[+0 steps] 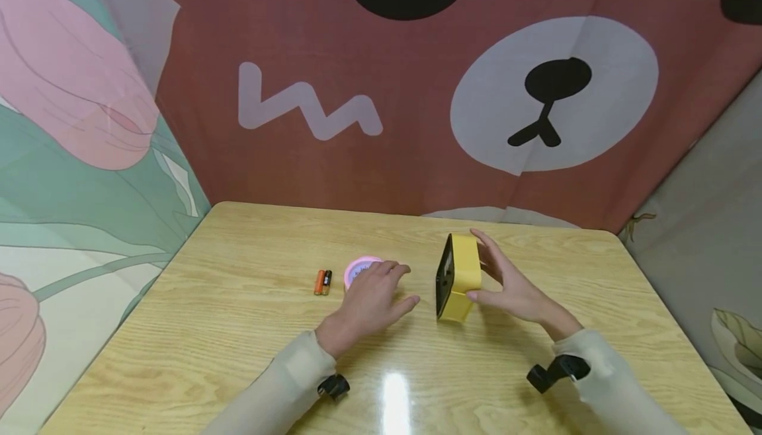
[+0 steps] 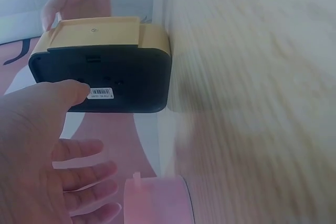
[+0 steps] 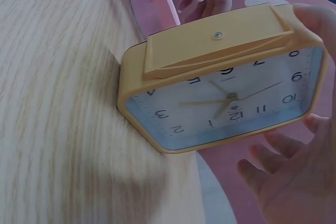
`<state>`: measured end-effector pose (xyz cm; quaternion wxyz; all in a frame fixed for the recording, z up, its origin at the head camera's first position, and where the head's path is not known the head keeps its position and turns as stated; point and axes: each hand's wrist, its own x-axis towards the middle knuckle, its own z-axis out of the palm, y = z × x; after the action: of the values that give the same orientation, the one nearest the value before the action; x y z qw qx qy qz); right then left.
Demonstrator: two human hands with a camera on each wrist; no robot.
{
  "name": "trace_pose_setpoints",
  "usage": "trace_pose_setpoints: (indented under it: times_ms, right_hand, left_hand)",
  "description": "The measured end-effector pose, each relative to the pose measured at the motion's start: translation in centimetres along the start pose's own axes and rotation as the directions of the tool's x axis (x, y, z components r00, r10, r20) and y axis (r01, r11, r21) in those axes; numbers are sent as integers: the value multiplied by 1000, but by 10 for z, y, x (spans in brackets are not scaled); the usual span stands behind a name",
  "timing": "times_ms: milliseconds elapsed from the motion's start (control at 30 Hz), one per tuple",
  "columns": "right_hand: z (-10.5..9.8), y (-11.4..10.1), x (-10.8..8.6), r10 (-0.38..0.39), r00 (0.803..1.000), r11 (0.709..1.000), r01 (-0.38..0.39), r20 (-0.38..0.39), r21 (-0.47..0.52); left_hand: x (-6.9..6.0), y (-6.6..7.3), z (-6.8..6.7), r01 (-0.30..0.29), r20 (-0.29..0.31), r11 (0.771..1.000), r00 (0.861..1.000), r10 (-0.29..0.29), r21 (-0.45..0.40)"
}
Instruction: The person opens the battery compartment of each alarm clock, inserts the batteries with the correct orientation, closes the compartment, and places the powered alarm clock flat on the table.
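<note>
A yellow alarm clock with a black back stands on end, its 3 o'clock side down at the tabletop. My right hand grips it between thumb and fingers from the right. White dial and hands show in the right wrist view; the back carries a barcode sticker. My left hand is apart from the clock, fingers extended and holding nothing. Beneath it, partly hidden, is a round pink object with a printed lilac top; whether the hand touches it I cannot tell.
Two orange-and-black batteries lie side by side left of the pink object. The wooden table meets a printed bear curtain at its back edge. Black cameras are strapped at both wrists.
</note>
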<state>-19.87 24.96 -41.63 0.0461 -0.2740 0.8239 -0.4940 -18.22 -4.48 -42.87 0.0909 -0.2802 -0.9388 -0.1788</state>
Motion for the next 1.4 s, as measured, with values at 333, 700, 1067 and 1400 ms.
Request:
trace_pose_setpoints:
  times_ms: [333, 700, 1067, 1400]
  right_hand:
    - [-8, -23, 4, -63, 997, 983, 53, -49, -173]
    - [-7, -52, 14, 19, 1000, 899, -26, -20, -438]
    - [-1, -68, 21, 98, 995, 769, -56, 31, -636]
    - [0, -71, 27, 120, 991, 723, -47, 59, -689]
  left_hand:
    - [3, 5, 0, 7, 18, 997, 1000, -6, -79]
    - [4, 6, 1, 9, 21, 996, 1000, -7, -87]
    - [5, 10, 1, 8, 24, 998, 1000, -7, -69]
    - [5, 12, 0, 16, 36, 997, 999, -13, -77]
